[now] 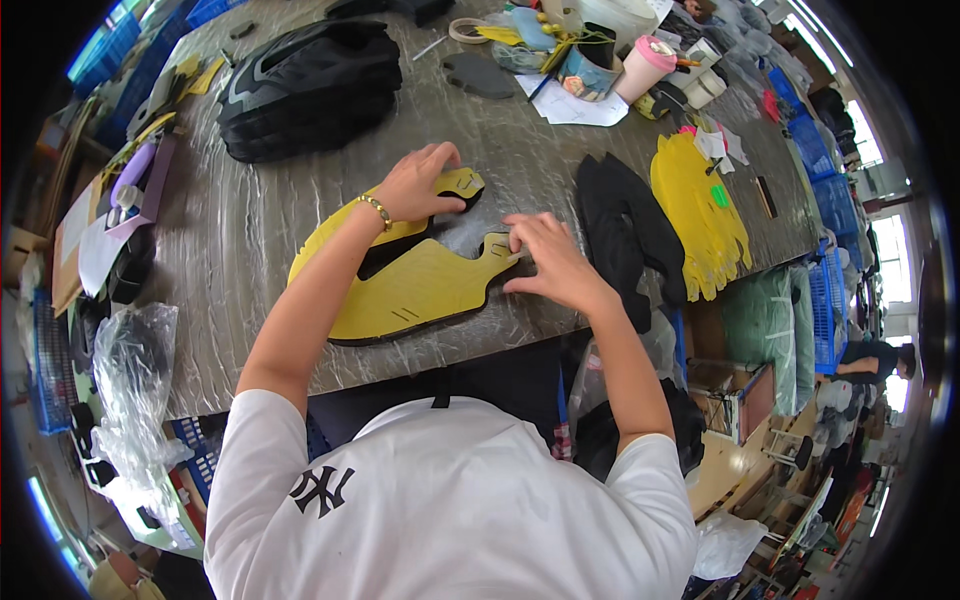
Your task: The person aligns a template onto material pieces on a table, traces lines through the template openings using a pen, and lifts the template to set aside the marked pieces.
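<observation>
A U-shaped yellow shoe-upper template (415, 285) lies on the table in front of me, with dark material showing along its lower and inner edges. My left hand (412, 183), a beaded bracelet at the wrist, is curled around the far arm of the template, thumb and fingers at its edges. At the near arm's narrow end, my right hand (556, 262) has its fingertips on the tab, and its thumb rests low beside the edge. To the right of that hand lies a stack of black upper pieces (622, 225). A stack of yellow pieces (697, 215) is beyond it.
A pile of black and grey shoe uppers (305, 90) stands at the far left. Along the back are a pink-lidded cup (645, 68), a tape roll (467, 31), papers and tools. Clear plastic bags (140, 390) hang at the left edge; blue crates (828, 310) stand right.
</observation>
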A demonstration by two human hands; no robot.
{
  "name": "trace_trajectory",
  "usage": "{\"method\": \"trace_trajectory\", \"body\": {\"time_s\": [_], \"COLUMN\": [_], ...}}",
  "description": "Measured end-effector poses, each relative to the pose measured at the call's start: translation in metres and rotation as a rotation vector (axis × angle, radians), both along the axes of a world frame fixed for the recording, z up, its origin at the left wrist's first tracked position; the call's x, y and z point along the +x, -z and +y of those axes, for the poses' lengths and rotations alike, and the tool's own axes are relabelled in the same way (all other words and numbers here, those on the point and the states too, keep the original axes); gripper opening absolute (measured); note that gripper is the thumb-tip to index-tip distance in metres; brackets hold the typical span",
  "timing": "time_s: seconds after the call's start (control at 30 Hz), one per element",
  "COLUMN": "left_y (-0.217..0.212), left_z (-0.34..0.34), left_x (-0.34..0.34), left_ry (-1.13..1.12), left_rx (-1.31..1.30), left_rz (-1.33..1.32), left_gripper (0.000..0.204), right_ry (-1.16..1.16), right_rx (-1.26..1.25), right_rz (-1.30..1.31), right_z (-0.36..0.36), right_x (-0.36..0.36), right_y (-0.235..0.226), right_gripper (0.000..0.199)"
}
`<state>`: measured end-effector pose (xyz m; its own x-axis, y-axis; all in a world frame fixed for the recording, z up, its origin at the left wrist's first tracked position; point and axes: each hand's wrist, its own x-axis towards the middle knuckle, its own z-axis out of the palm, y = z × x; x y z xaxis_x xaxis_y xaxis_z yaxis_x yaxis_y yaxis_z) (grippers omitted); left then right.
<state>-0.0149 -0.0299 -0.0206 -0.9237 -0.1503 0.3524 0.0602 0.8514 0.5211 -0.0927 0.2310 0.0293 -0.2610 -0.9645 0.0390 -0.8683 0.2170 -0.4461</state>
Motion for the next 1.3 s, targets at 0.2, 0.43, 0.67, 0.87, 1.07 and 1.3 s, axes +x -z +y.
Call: {"method": "trace_trajectory", "body": {"time_s": [0.2, 0.43, 0.67, 0.87, 1.07, 1.3], "left_y": [-0.003, -0.004, -0.008, 0.002, 0.006, 0.007], "left_z": [0.003, 0.007, 0.011, 0.011, 0.011, 0.011], "left_x": [0.006, 0.011, 0.012, 0.011, 0.010, 0.011], "left_ry": [0.025, -0.025, -0.046, -0.092, -0.107, -0.112], "left_rx": [0.094, 0.125, 0.179, 0.235, 0.250, 0.256], "left_rz": [-0.197, -0.100, -0.135, -0.075, -0.049, -0.036], "left_gripper": [0.018, 0.017, 0.015, 0.017, 0.017, 0.017], "right_ry": [-0.013, 0.155, 0.429, 0.350, 0.306, 0.293], "right_rx": [0.043, -0.272, -0.445, -0.384, -0.433, -0.403], "right_rz": [-0.031, -0.014, -0.259, -0.442, -0.309, -0.197], "right_z": [0.001, -0.003, -0.031, -0.075, -0.100, -0.102], "right_x": [0.000, -0.006, -0.023, -0.021, -0.022, -0.024], "right_y": [0.001, -0.023, -0.031, -0.002, 0.018, 0.021], "right_gripper": [0.041, 0.020, 0.030, 0.029, 0.025, 0.024]}}
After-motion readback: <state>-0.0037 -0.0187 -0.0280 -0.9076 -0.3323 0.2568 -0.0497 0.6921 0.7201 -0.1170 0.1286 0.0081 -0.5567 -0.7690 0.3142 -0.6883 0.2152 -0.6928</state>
